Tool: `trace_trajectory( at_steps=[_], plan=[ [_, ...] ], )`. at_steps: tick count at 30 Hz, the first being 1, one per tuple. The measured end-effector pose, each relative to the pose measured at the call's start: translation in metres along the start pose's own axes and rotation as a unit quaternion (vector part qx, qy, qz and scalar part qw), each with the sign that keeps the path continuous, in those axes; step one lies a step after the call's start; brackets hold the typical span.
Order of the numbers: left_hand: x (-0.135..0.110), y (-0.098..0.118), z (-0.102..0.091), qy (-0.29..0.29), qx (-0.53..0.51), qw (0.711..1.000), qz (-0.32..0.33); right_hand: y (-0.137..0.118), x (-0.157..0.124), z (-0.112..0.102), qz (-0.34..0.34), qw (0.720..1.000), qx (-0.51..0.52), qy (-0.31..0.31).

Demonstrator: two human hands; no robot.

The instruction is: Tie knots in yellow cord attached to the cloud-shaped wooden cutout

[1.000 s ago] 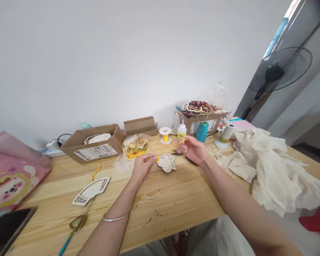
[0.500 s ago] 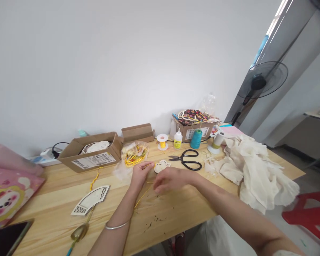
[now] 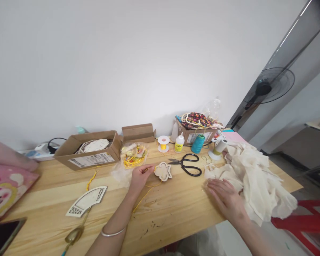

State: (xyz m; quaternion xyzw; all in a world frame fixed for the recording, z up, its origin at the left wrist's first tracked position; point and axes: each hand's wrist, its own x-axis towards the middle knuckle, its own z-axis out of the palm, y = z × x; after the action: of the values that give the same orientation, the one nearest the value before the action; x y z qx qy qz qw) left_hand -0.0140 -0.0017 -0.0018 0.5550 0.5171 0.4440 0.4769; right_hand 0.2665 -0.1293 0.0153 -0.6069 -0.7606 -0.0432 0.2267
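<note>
Head view: yellow cord point(image 3: 145, 195) is pinched by the left hand point(image 3: 139, 176); the wooden cutout point(image 3: 163, 171) is seen just right of its fingertips.

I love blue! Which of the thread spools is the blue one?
The teal cone of thread right of the glue bottle. The small spool left of the bottle holds yellow thread, and the spool by the white cloth is whitish.
</note>
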Motion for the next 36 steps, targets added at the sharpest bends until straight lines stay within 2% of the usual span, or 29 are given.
trace_trajectory(
  at_steps=[2,4,7,9,12,16,21,23,29,32,36],
  plan=[
    [0.001,0.0,0.001,-0.006,0.008,1.0,-0.002,0.002,0.007,0.004,0.006,0.999,0.007,0.036],
    [0.001,0.0,0.002,-0.008,0.01,1.0,-0.001,-0.002,0.021,0.012,0.009,0.999,-0.009,0.032],
    [0.001,-0.001,0.002,-0.001,0.015,1.0,0.002,-0.01,0.047,0.023,0.011,0.995,-0.068,-0.066],
    [0.001,0.0,0.001,0.001,0.021,1.0,0.005,-0.012,0.061,0.027,-0.011,0.986,-0.098,-0.131],
    [0.0,0.0,0.0,-0.005,0.029,1.0,0.011,-0.011,0.075,0.026,-0.048,0.976,-0.119,-0.174],
    [0.0,0.001,0.001,-0.016,0.034,0.999,0.017,-0.01,0.084,0.019,-0.046,0.974,-0.15,-0.165],
    [0.001,0.001,0.002,-0.017,0.035,0.999,0.013,-0.014,0.076,0.023,0.067,0.978,-0.169,-0.104],
    [0.001,0.0,0.002,-0.018,0.041,0.999,0.009,-0.015,0.069,0.03,0.084,0.984,-0.137,-0.076],
    [-0.001,0.003,0.002,-0.019,0.045,0.999,0.005,-0.021,0.062,0.045,0.056,0.998,-0.02,0.007],
    [-0.001,0.003,0.002,-0.017,0.043,0.999,0.007,-0.025,0.062,0.047,0.022,1.0,-0.009,-0.014],
    [0.0,0.001,0.001,-0.019,0.05,0.999,0.005,-0.032,0.059,0.049,-0.033,0.995,-0.005,-0.092]
  ],
)
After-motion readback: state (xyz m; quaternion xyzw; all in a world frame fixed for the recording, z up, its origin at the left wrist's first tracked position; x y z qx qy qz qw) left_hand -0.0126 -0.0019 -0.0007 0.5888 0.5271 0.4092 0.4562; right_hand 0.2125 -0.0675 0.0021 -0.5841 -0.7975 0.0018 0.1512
